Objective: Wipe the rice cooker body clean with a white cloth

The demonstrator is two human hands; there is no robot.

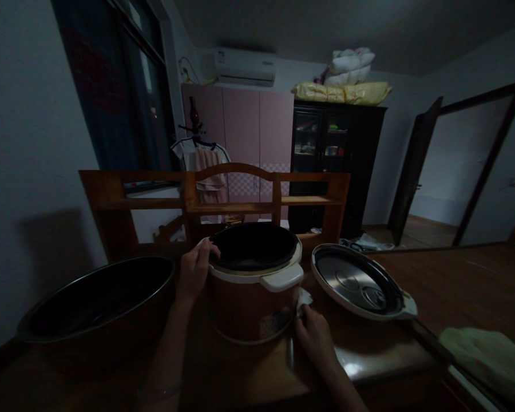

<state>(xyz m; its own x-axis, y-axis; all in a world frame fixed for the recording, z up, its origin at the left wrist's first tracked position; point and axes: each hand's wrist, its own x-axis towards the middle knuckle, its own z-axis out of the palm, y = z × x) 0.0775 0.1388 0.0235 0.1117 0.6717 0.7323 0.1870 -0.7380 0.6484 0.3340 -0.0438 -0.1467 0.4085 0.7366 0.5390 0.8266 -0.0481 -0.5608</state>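
Observation:
An open rice cooker (pixel 251 297) with a dark inner pot stands on the wooden table (pixel 369 355) in front of me. My left hand (pixel 195 269) grips the cooker's rim at its left side, fingers curled over the edge. Lower right of the cooker's body, my right hand (pixel 313 335) is closed on a small white cloth (pixel 304 297) and presses it against the side. The cooker's lid (pixel 360 280) lies upside down on the table to the right, shiny inner face up.
A large dark metal basin (pixel 98 303) sits to the left of the cooker. A wooden shelf rack (pixel 214 200) stands behind it. A pale green cloth (pixel 484 349) lies at the right. Farther back are a dark cabinet (pixel 335 154), pink wardrobe and an open door.

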